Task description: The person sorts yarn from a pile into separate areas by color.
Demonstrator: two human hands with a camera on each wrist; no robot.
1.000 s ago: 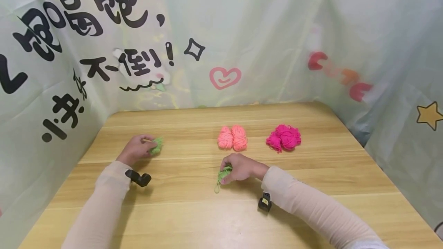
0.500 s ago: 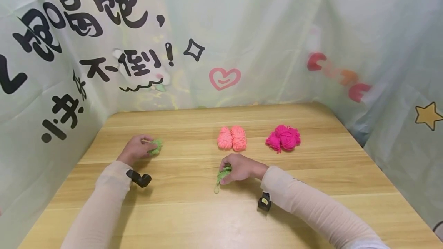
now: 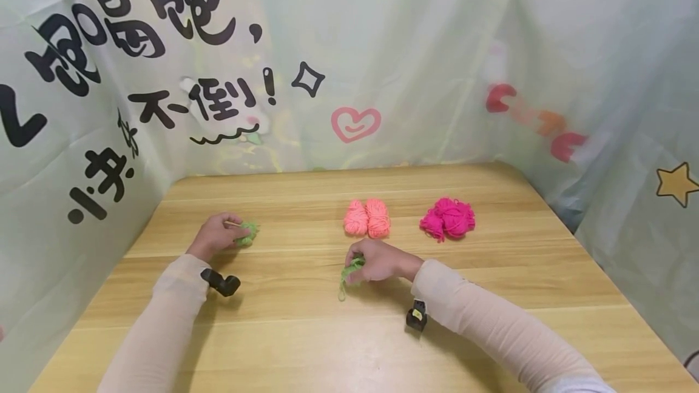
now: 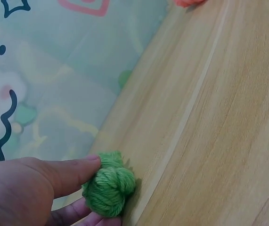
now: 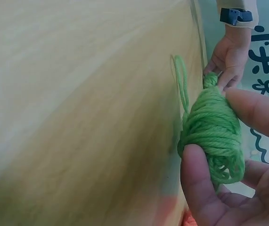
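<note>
My left hand (image 3: pixel 217 235) is over the left side of the table and pinches a small ball of green yarn (image 4: pixel 110 186), the thumb on one side and the fingers on the other. Near the middle of the table, my right hand (image 3: pixel 379 261) grips a second, wound skein of green yarn (image 5: pixel 214 134) between thumb and fingers. A loose loop of strand hangs from that skein. Part of each green bundle is hidden by the hand in the head view.
Two coral yarn balls (image 3: pixel 367 218) lie side by side beyond my right hand. Farther right sits a bundle of magenta yarn (image 3: pixel 448 218). The wooden table (image 3: pixel 295 344) ends at a printed cloth backdrop (image 3: pixel 437 65) behind and at both sides.
My right hand has shifted slightly away from me with the green skein, which has tilted a little. The left hand stays almost still; its green ball shows slightly farther right.
</note>
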